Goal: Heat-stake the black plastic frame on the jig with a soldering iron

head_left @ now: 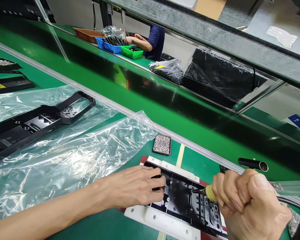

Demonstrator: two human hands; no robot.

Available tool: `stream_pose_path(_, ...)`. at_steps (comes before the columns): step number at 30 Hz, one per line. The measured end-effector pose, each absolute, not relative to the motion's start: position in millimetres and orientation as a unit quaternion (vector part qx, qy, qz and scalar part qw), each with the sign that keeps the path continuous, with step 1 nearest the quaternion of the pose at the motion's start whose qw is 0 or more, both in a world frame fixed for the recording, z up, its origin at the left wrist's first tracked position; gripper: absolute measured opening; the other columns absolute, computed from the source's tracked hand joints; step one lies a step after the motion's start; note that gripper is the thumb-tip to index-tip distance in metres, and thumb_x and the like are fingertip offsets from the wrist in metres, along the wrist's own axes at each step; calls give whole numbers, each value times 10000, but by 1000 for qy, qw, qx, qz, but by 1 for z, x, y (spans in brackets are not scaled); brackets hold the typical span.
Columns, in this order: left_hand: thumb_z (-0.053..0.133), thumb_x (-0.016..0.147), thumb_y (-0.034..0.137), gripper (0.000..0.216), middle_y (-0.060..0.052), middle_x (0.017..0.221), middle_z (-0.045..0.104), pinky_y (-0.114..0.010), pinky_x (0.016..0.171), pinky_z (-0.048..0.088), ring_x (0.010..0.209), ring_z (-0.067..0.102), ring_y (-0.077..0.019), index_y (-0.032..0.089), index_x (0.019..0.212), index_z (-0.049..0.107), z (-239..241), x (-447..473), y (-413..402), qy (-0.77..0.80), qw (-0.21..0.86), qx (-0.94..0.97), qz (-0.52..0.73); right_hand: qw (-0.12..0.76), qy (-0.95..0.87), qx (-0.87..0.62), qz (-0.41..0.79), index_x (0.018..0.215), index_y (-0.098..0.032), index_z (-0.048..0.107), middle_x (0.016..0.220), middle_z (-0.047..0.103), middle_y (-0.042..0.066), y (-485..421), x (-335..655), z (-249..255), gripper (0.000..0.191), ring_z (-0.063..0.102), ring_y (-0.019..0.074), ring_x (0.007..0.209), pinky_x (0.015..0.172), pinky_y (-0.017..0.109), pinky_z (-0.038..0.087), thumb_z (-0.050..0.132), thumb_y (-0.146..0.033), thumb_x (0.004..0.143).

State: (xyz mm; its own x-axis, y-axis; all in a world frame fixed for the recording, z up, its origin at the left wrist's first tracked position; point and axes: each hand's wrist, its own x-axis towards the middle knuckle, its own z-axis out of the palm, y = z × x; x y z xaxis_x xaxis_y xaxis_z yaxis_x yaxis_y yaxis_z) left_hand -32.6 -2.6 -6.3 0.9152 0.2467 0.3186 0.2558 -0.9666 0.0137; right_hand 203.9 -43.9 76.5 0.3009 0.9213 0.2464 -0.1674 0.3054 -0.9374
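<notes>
A long black housing (176,195) with cut-outs and small holes lies in a white fixture (168,220) on the bench. My left hand (137,185) reaches over the housing's left end with its fingers curled down into it. Whatever those fingers grip is hidden under them. My right hand (247,196) is closed around a powered screwdriver (210,193) with a yellow grip. The screwdriver's thin bit points left to a small black piece (190,197) inside the housing; whether it touches a screw is too small to tell. A small black tray (162,144) of screws sits behind the fixture.
Clear plastic sheeting (90,150) covers the bench to the left, with another black housing (42,120) on it. A green belt (130,96) runs behind a metal rail. Across it, a person (150,41) works near blue and green bins (132,52). A short metal tube (253,164) lies at right.
</notes>
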Motion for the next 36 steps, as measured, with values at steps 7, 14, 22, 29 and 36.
stream_pose_path(7,519,1037,100,128,-73,1073,639,-316,586,370,899,557,-186,155,949,594,-6,-33,-4,-131,7,-979,-155,678,-438,-437,398,530,-203,342,405,302,-43,-43,202,77,386,270,104,355,341,238,275,548,-239,855)
stream_pose_path(14,582,1009,102,90,-78,1071,626,-321,608,404,907,547,-186,159,942,603,-9,-34,-4,-132,9,-977,-165,676,-435,-439,401,530,-202,325,400,298,-40,-42,204,76,399,274,105,352,340,237,280,553,-251,854)
stream_pose_path(22,592,1003,101,87,-79,1062,631,-314,600,399,889,546,-184,155,936,604,-9,-34,-4,-130,11,-977,-168,673,-433,-440,406,527,-193,303,401,282,-45,-41,199,79,438,270,95,350,341,218,270,593,-277,845)
stream_pose_path(29,541,1023,96,110,-84,1083,645,-322,590,397,901,564,-195,152,956,608,-7,-33,-3,-125,7,-979,-158,676,-434,-440,403,527,-192,304,404,282,-44,-43,199,79,463,264,97,355,342,219,257,595,-308,869)
stream_pose_path(36,537,1026,97,111,-83,1078,638,-326,592,401,901,559,-193,153,964,611,-9,-34,-4,-129,6,-978,-161,678,-432,-438,403,533,-197,320,411,291,-42,-42,198,78,424,272,99,359,344,224,266,573,-274,864)
